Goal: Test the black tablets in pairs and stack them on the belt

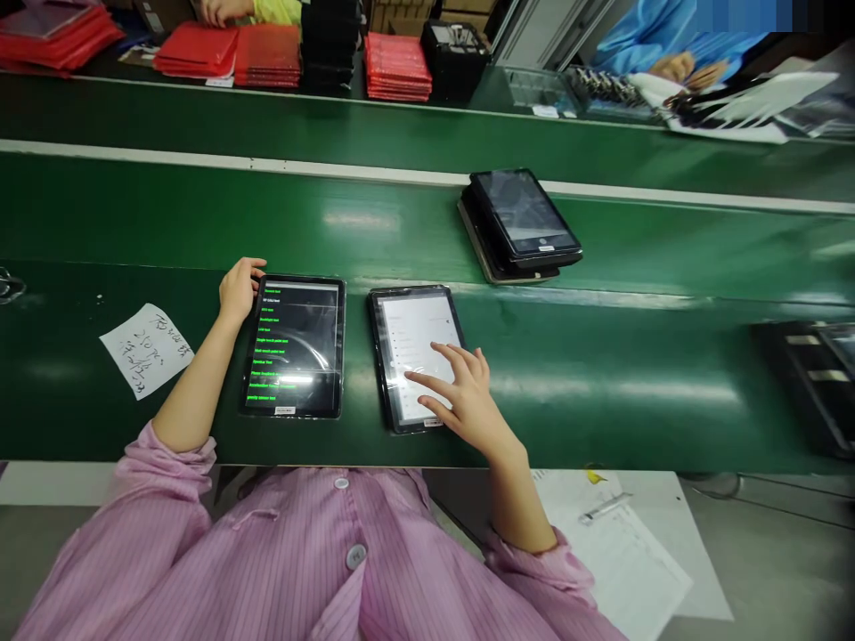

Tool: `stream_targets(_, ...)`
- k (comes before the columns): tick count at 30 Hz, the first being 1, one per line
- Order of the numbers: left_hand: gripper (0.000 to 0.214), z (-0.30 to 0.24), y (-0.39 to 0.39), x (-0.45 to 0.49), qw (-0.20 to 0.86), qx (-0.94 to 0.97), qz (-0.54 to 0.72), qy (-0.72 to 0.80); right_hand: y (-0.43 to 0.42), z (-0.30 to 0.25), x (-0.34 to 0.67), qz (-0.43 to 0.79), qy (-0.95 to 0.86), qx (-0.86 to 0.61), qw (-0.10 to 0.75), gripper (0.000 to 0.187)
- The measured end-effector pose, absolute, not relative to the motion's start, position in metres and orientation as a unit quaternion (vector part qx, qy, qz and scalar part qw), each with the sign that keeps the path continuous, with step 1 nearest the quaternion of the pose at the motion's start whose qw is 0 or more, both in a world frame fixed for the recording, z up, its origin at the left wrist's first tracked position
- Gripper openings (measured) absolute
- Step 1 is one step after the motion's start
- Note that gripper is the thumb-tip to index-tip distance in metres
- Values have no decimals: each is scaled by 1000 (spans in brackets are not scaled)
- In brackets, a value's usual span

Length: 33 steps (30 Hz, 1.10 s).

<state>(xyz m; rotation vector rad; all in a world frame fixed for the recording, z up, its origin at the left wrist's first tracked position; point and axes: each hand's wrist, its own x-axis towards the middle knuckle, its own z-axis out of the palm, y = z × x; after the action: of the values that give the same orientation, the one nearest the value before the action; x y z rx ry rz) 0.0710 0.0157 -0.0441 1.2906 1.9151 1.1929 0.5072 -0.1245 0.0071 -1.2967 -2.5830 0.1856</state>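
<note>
Two tablets lie side by side on the green bench in front of me. The left tablet [297,349] shows a dark screen with green text lines. My left hand [239,288] curls around its top left corner, gripping the edge. The right tablet [415,356] shows a white screen with a list. Over its lower right part hovers my right hand [464,396], fingers spread, with the fingertips touching or just above the screen.
A stack of dark tablets [521,227] sits farther back on the green belt. A handwritten paper note [147,349] lies at the left. A black tray [811,378] is at the right edge. Red trays [397,67] and other people's hands are across the line. Papers [621,552] lie below the bench.
</note>
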Motion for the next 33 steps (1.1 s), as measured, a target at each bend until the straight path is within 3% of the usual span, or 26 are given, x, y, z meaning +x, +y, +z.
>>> stream_targets(4, 51, -45, -2, 77, 227, 507, 473, 683, -124, 5, 502, 64, -883, -447, 130, 32)
stream_targets(11, 46, -50, -33, 79, 282, 491, 522, 638, -125, 5, 518, 29, -866, -472, 161, 31)
stream_targets(17, 71, -52, -103, 80, 362, 545, 502, 566, -137, 6, 555, 7, -803, -538, 255, 31)
stream_targets(22, 72, -49, -136, 82, 336, 585, 445, 589, -142, -5, 550, 11, -809, -534, 246, 27)
stream_targets(33, 68, -47, -130, 87, 312, 575, 437, 618, -137, -6, 497, 38, -850, -494, 177, 31)
